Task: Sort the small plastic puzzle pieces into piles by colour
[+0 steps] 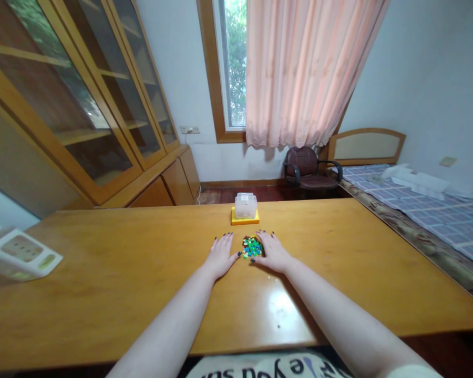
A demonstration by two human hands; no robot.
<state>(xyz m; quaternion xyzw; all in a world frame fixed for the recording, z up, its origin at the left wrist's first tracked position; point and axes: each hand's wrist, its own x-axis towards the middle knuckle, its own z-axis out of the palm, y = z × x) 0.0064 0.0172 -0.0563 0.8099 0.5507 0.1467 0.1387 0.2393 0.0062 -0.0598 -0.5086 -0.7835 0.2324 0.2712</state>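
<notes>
A small pile of tiny coloured pieces (252, 247), mostly green and blue with some brown, yellow and white, lies on the wooden table (142, 294). They look like little building bricks, but are too small to tell for sure. To the left of the pile, my left hand (222, 255) rests on the table, fingers apart and thumb pointing at the pieces. My right hand (275, 253) is at the pile's right edge, its fingers spread and touching or nearly touching the pieces. Neither hand holds anything.
Beyond the pile, a clear plastic box (246, 206) sits on a yellow flat base (245, 220) near the far edge. A white box-shaped object (21, 252) stands at the table's left. Past the table are a chair (305, 168), a bed (421, 194) and a glass-fronted cabinet (102, 152).
</notes>
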